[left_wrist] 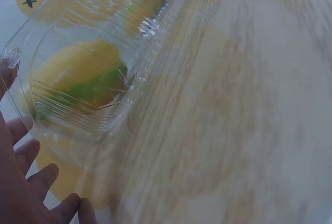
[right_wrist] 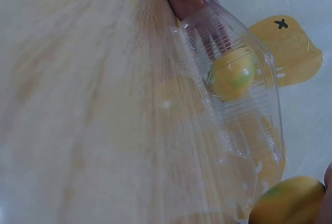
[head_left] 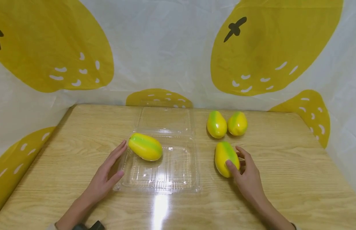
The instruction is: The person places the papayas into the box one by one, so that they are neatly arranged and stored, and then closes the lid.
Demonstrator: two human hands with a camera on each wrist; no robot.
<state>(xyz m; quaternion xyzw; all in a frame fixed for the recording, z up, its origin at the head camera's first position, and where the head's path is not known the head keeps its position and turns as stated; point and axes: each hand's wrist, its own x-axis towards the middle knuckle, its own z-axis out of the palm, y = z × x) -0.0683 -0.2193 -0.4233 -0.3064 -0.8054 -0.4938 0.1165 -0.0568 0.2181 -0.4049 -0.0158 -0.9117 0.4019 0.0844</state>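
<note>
A yellow papaya with a green stripe point(head_left: 145, 147) lies at the left of the clear plastic clamshell box point(head_left: 178, 190), whose lid stands open at the back. My left hand point(head_left: 104, 172) is beside the box's left edge, fingers extended and apart. In the left wrist view its fingers point(left_wrist: 44, 177) are spread near the box wall, with the papaya point(left_wrist: 83, 73) showing through the plastic. To the right of the box, my right hand point(head_left: 247, 175) grips a second papaya point(head_left: 222, 156), thumb on its near side and fingers curled at its right. That papaya point(right_wrist: 290, 203) shows low in the right wrist view.
Two more papayas point(head_left: 216, 124) point(head_left: 237, 123) sit side by side at the back right, behind the gripped one. The wooden table point(head_left: 296, 179) ends at a white curtain with a yellow fruit print point(head_left: 166, 48). A small black object point(head_left: 90, 226) shows under the left forearm.
</note>
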